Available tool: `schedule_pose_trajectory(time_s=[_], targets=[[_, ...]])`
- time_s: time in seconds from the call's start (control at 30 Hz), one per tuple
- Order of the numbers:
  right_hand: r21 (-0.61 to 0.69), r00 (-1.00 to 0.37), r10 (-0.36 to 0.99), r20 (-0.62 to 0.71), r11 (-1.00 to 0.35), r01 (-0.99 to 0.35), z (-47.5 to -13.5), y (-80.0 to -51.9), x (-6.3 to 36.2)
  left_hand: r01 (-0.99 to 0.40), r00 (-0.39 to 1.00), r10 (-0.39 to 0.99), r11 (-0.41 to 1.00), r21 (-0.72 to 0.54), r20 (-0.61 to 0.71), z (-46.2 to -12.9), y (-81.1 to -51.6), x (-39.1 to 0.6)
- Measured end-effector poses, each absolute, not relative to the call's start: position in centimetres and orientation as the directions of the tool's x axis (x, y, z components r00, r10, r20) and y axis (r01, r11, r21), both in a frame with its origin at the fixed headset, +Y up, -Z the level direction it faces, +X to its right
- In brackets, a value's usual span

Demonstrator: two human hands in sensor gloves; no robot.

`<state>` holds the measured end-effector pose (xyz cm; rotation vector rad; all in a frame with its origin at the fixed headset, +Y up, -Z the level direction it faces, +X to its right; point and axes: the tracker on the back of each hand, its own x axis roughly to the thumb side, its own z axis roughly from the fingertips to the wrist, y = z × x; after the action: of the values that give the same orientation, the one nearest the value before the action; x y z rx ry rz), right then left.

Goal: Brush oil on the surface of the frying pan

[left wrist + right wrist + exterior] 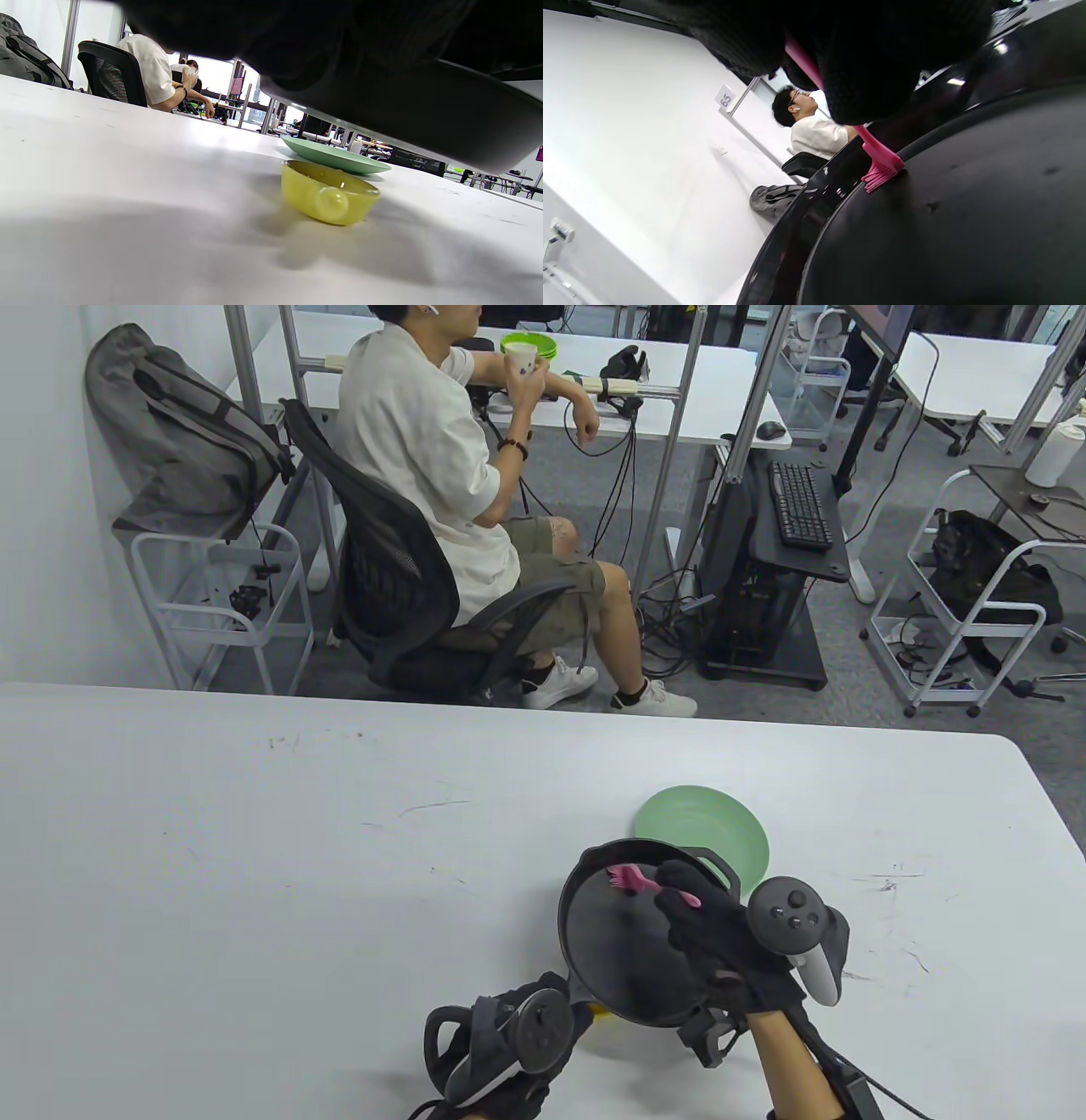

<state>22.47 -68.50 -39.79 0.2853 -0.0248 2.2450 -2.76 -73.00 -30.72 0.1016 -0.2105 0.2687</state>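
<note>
1. Frying pan [624, 950]: black, round, held raised above the white tabletop [254, 857]; underside visible in the left wrist view [424, 127], clear of the surface below it.
2. Pink brush [632, 881]: silicone, bristle head resting on the pan's inner floor near the far rim; in the right wrist view [880, 171] bristles touching the dark surface, handle running up into the glove.
3. Right hand [708, 929]: black glove, tracker strapped to its back, over the right half of the pan; fingers closed around the brush handle.
4. Left hand [509, 1052]: black glove with tracker, at the near-left edge of the pan, where the handle would be; grip itself hidden beneath tracker and pan, so cannot tell how far closed or what held.
5. Yellow bowl [328, 197]: small, on the tabletop directly beneath the pan; only a sliver showing at the pan's near edge in the table view [601, 1010].
6. Green plate [708, 823]: on the tabletop just beyond the pan, partly covered by the far rim; behind the yellow bowl in the left wrist view [335, 156].
7. Seated person [450, 483]: white shirt, office chair, well beyond the pan on the far side of the tabletop, cup in hand.
</note>
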Motion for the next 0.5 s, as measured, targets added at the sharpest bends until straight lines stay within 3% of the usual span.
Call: schedule_pose_trajectory(time_s=[0.33, 0.5], targets=[[-0.027, -0.698, 0.697, 0.166, -0.704, -0.709, -39.8, -68.0, 24.1, -0.284, 0.942, 0.265, 0.956, 0.070, 0.206, -30.8, -73.0, -3.1], [-0.043, -0.674, 0.719, 0.167, -0.678, -0.734, -39.5, -67.2, 25.1, -0.279, 0.945, 0.261, 0.958, 0.071, 0.196, -30.8, -73.0, -3.2]])
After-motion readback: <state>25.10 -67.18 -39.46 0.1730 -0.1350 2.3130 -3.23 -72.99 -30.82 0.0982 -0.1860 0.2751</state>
